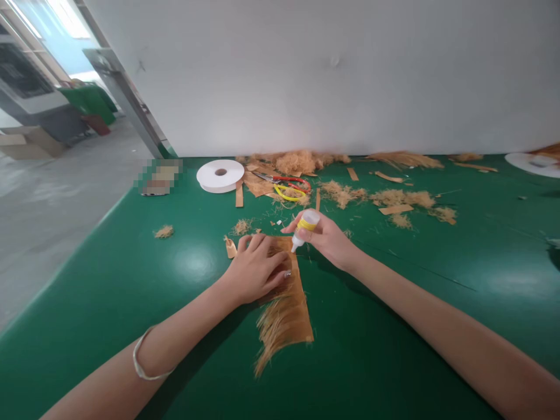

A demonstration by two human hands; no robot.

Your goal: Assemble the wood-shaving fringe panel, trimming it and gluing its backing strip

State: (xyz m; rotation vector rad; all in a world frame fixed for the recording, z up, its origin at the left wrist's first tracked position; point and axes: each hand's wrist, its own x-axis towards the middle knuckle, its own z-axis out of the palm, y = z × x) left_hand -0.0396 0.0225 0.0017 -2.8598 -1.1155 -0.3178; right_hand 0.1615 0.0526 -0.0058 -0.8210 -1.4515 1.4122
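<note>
Under my left hand [258,268] lies a brown strip [301,315] with long tan fibres fringing its left side. That hand rests flat on the fibres, fingers spread. My right hand [326,239] grips a small white glue bottle [308,226] with a yellow band, tilted nozzle-down. The nozzle tip is at the strip's upper right edge; whether it touches cannot be made out. Just left of my left fingertips sits a small tan scoop-shaped piece [230,247]. A little tuft of fibre [242,227] lies beyond those fingers.
Toward the wall are a white tape roll [220,176], scissors with red and yellow handles [291,189], and a heap of tan fibre [301,162]. Loose fibres [341,193] and cut brown strips [396,209] are scattered to the right. The green table [109,291] meets a white wall [328,87].
</note>
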